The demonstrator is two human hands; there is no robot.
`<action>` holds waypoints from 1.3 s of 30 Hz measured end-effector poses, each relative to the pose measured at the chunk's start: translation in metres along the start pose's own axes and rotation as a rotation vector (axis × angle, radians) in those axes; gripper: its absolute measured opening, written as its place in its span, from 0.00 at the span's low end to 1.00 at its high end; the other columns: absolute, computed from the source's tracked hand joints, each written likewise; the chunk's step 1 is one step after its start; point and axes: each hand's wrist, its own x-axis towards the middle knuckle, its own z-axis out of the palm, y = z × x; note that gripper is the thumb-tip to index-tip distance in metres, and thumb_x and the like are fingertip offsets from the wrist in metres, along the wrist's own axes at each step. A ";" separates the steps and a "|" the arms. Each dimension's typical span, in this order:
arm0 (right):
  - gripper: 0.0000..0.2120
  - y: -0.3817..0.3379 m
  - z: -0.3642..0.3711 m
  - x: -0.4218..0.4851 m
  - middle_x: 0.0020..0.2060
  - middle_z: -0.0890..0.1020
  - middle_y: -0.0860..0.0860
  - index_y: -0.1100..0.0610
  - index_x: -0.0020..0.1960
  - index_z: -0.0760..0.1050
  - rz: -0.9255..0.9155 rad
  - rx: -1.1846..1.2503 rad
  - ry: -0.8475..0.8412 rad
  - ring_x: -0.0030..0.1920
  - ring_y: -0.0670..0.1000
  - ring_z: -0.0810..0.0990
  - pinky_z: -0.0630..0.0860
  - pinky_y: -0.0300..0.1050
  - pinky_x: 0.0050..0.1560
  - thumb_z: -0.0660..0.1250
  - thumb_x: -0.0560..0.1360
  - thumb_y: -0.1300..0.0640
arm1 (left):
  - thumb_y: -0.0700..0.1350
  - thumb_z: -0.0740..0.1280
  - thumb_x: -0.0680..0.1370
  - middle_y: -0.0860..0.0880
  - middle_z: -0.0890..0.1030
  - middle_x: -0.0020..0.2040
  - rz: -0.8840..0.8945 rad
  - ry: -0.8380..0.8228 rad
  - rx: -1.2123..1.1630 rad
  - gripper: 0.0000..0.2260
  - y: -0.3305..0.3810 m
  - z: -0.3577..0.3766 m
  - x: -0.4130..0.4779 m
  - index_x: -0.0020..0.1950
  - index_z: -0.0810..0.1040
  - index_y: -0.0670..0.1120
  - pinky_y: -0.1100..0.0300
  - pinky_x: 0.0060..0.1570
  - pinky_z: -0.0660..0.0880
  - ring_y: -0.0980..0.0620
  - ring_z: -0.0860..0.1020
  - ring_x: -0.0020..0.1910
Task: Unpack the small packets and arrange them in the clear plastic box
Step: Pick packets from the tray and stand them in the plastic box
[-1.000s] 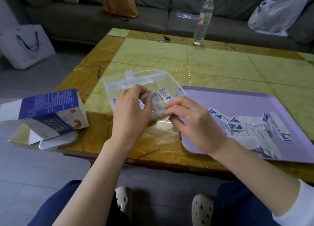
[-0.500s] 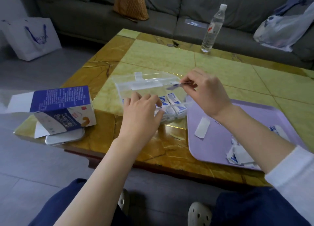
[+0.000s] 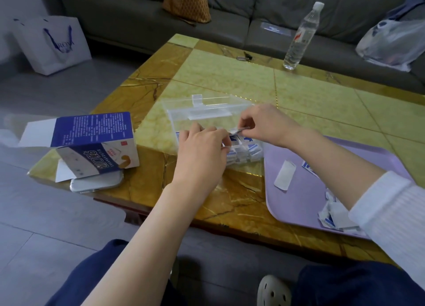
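The clear plastic box [image 3: 184,112] lies open on the table with its lid hinged back. Several small white-and-blue packets [image 3: 246,150] stand in a row along its near side. My left hand [image 3: 202,151] rests on the packets at the box's front, fingers curled over them. My right hand [image 3: 264,124] hovers over the box's right part and pinches one small packet [image 3: 239,131] between thumb and fingers. More loose packets [image 3: 333,216] lie heaped on the lilac tray [image 3: 305,202], partly hidden by my right forearm. One white packet [image 3: 284,176] lies alone on the tray.
An opened blue-and-white carton [image 3: 96,142] lies at the table's left corner on a phone [image 3: 96,184]. A water bottle [image 3: 303,34] and keys [image 3: 243,57] stand at the far edge. A grey sofa, a white paper bag [image 3: 53,43] and a plastic bag [image 3: 391,43] surround the table.
My right hand lifted from the box front, rose with a single packet, and now holds it lower over the box beside my left hand. The left hand stayed on the packets. The camera shifted left.
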 end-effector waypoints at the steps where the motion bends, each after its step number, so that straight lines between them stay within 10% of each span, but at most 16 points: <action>1: 0.02 0.000 0.000 0.002 0.38 0.80 0.49 0.57 0.43 0.80 -0.002 0.000 -0.029 0.39 0.46 0.76 0.70 0.37 0.39 0.71 0.71 0.59 | 0.47 0.63 0.79 0.55 0.79 0.51 -0.004 -0.003 -0.004 0.06 0.000 0.000 0.000 0.53 0.77 0.52 0.59 0.49 0.55 0.50 0.67 0.53; 25: 0.11 -0.011 -0.008 0.028 0.36 0.80 0.45 0.55 0.47 0.82 0.009 -0.137 -0.597 0.39 0.45 0.77 0.70 0.32 0.35 0.76 0.66 0.58 | 0.48 0.63 0.79 0.55 0.79 0.51 -0.021 -0.023 -0.044 0.05 -0.001 0.001 0.002 0.52 0.77 0.53 0.58 0.52 0.57 0.50 0.67 0.53; 32: 0.20 -0.010 -0.021 0.029 0.53 0.82 0.50 0.55 0.52 0.81 -0.027 -0.221 -0.506 0.54 0.47 0.79 0.75 0.43 0.54 0.57 0.74 0.73 | 0.48 0.63 0.79 0.55 0.79 0.51 -0.026 -0.029 -0.048 0.05 -0.002 0.001 0.003 0.52 0.77 0.53 0.58 0.52 0.58 0.50 0.67 0.53; 39: 0.20 -0.015 -0.020 0.030 0.60 0.77 0.54 0.55 0.59 0.78 -0.043 -0.455 -0.652 0.58 0.54 0.76 0.71 0.44 0.51 0.55 0.76 0.70 | 0.48 0.63 0.78 0.55 0.79 0.51 -0.025 -0.036 -0.061 0.05 -0.003 0.000 0.004 0.52 0.77 0.53 0.57 0.53 0.59 0.51 0.67 0.53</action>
